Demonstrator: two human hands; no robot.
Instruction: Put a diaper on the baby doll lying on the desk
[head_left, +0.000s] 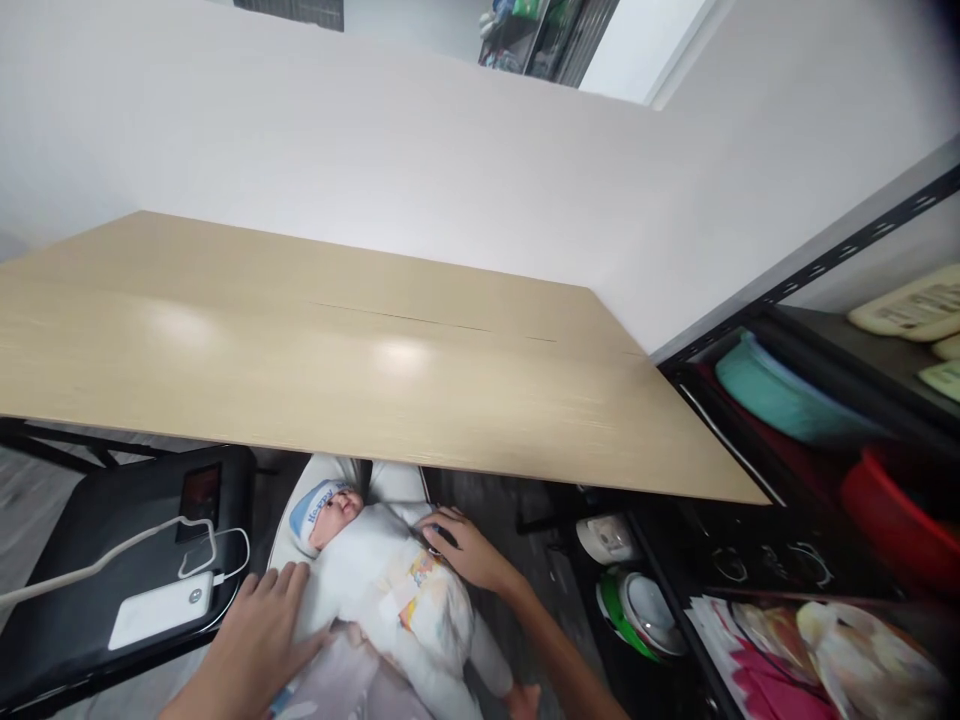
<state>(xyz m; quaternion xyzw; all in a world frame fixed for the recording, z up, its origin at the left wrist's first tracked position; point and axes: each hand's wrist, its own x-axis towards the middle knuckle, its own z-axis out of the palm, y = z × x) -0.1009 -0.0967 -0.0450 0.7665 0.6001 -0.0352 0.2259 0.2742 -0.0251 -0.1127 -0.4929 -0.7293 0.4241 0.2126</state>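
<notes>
Under the wooden table [375, 380], the doll [379, 590] lies head upper-left, feet lower-right.

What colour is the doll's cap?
The cap is light blue and white, as shown in the head view.

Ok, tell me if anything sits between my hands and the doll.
Nothing visible. The left hand lies flat against the doll at its shoulder, and the right hand rests on its chest; both touch it.
</notes>
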